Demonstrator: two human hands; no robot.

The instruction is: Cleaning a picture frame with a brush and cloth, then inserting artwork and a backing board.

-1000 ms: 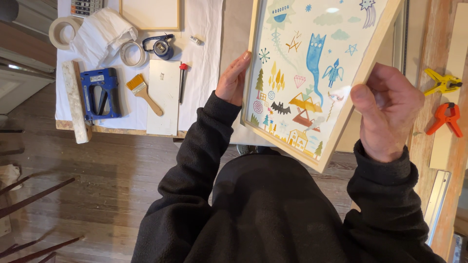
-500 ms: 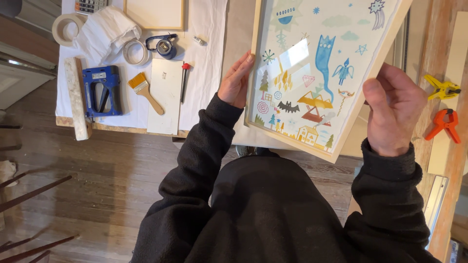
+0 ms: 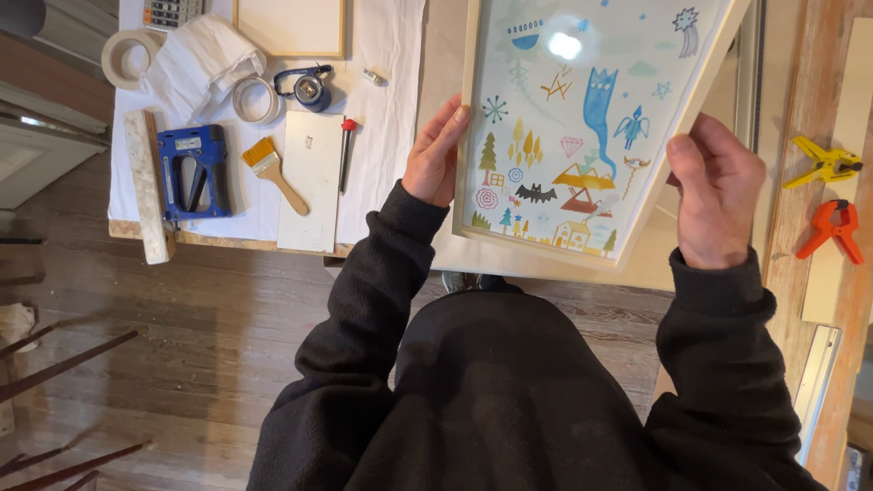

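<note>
While gripped edgewise: framed picture (image 3: 582,127), both hands (image 3: 436,155).

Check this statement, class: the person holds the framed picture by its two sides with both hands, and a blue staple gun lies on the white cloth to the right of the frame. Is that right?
One detail is wrong. The head view shows the blue staple gun on the white cloth to the left of the framed picture, not the right. The left hand and right hand do hold its two sides.

Pale-framed picture (image 3: 582,136) shows colourful doodles; stapler (image 3: 193,173) is blue.
</note>
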